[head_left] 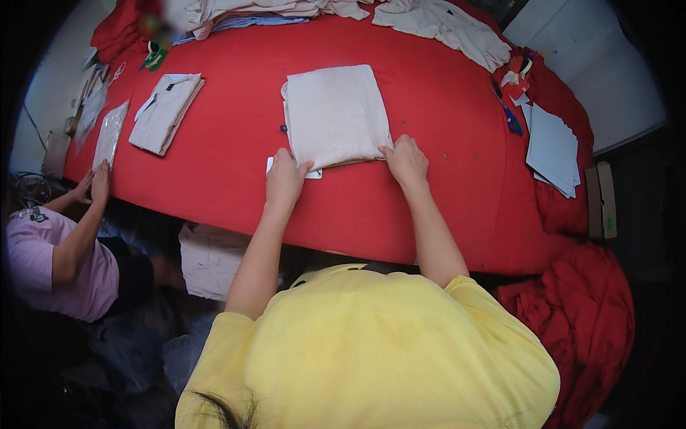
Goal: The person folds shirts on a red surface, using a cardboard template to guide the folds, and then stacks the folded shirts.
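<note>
A folded cream garment [339, 111] lies on the red cloth of the table in front of me, its long sides running away from me. At its near left corner, my left hand [285, 177] pinches the edge between thumb and fingers. My right hand [407, 163] grips the near right corner in the same way, thumb on top. A white card [316, 174] pokes out from beneath the near edge beside my left hand. On the garment's left side shows a small dark label [284, 129].
At the left, a co-worker's hands [98, 184] rest at a clear-bagged garment [111, 132]. Near it lies a folded cream shirt [166, 114]. White boards [554, 146] and blue-handled scissors [512, 121] are on the right. Loose cream garments [443, 32] lie along the far edge.
</note>
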Demonstrator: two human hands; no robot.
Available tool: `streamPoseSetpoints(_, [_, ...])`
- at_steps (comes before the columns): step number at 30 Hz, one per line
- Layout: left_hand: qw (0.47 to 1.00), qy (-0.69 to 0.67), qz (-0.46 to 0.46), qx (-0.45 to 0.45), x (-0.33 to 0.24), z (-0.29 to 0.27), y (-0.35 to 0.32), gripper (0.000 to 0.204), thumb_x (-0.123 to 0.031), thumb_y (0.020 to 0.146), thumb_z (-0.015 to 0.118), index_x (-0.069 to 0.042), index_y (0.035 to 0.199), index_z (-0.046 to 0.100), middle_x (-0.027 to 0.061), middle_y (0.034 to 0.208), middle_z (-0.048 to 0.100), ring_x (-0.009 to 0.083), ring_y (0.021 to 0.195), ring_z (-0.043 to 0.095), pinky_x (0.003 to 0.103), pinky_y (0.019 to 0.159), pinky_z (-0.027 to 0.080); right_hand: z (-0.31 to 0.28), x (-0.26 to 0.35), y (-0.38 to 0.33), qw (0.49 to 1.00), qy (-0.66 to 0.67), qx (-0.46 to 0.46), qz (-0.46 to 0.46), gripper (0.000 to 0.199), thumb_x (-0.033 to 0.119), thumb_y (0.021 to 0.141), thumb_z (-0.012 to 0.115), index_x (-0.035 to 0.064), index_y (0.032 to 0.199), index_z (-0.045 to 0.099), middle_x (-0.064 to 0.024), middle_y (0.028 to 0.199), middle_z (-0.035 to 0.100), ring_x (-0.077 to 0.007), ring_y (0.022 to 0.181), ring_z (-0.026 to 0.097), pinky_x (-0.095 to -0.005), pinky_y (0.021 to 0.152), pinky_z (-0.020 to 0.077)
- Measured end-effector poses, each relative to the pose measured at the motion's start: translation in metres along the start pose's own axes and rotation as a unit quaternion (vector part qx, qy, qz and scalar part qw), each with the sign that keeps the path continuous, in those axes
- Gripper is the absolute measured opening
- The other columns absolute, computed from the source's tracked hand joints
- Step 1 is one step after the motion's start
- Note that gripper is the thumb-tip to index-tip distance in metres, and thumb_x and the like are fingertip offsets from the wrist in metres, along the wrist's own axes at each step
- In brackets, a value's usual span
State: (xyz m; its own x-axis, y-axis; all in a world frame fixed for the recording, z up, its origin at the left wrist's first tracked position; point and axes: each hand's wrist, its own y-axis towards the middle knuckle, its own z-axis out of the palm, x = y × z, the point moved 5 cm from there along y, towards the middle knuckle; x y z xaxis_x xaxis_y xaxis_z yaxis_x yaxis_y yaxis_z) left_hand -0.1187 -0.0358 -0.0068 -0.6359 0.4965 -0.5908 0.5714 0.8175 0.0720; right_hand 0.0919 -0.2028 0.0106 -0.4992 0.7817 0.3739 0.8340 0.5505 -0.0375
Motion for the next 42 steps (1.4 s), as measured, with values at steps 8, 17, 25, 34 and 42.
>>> streamPoseSetpoints(8, [0.999, 0.032, 0.025, 0.022, -0.008, -0.001, -0.002, 0.047, -0.025, 0.078, 0.074, -0.001, 0.110, 0.049, 0.0212, 0.109, 0.059, 0.0371, 0.101, 0.058, 0.045, 0.084, 0.048, 0.006, -0.014, -0.001, 0.954, 0.280, 0.079, 0.076, 0.025, 0.014, 0.087, 0.063, -0.0008, 0.106, 0.054, -0.0121, 0.085, 0.063, -0.0222, 0.074, 0.065, -0.0348, 0.066, 0.0519])
streamPoseSetpoints(17, [0.951, 0.066, 0.289, -0.086, -0.049, 0.012, -0.035, 0.061, -0.012, 0.074, 0.072, -0.008, 0.130, 0.048, 0.0119, 0.115, 0.053, 0.0304, 0.110, 0.050, 0.046, 0.096, 0.038, -0.019, 0.014, -0.024, 0.869, 0.444, 0.036, -0.217, 0.025, -0.002, 0.084, 0.059, 0.0052, 0.108, 0.060, -0.0116, 0.088, 0.062, -0.0230, 0.076, 0.064, -0.0337, 0.070, 0.0522])
streamPoseSetpoints(25, [0.946, 0.076, 0.270, -0.161, -0.045, -0.036, -0.021, 0.037, -0.003, 0.076, 0.065, -0.009, 0.111, 0.059, 0.0082, 0.102, 0.057, 0.0271, 0.096, 0.054, 0.040, 0.085, 0.042, -0.104, 0.043, -0.027, 0.908, 0.121, -0.187, -0.355, 0.022, -0.002, 0.078, 0.062, 0.0065, 0.097, 0.065, -0.0086, 0.101, 0.062, -0.0297, 0.092, 0.062, -0.0386, 0.079, 0.0511])
streamPoseSetpoints(34, [0.954, -0.049, 0.253, 0.155, -0.147, -0.171, 0.049, 0.026, -0.009, 0.078, 0.069, 0.000, 0.102, 0.067, 0.0140, 0.090, 0.070, 0.0226, 0.081, 0.067, 0.033, 0.077, 0.051, -0.176, 0.037, 0.009, 0.856, 0.445, 0.026, -0.260, 0.022, 0.000, 0.085, 0.059, 0.0000, 0.106, 0.066, -0.0028, 0.090, 0.068, -0.0094, 0.082, 0.061, -0.0245, 0.075, 0.0488])
streamPoseSetpoints(42, [0.895, -0.140, 0.060, 0.419, -0.043, 0.034, 0.149, 0.028, -0.011, 0.075, 0.076, -0.002, 0.101, 0.071, 0.0051, 0.084, 0.069, 0.0107, 0.071, 0.062, 0.027, 0.067, 0.051, -0.018, -0.030, 0.085, 0.952, 0.272, 0.125, -0.062, 0.023, 0.010, 0.084, 0.064, 0.0042, 0.106, 0.068, -0.0060, 0.082, 0.065, -0.0159, 0.070, 0.062, -0.0281, 0.064, 0.0511])
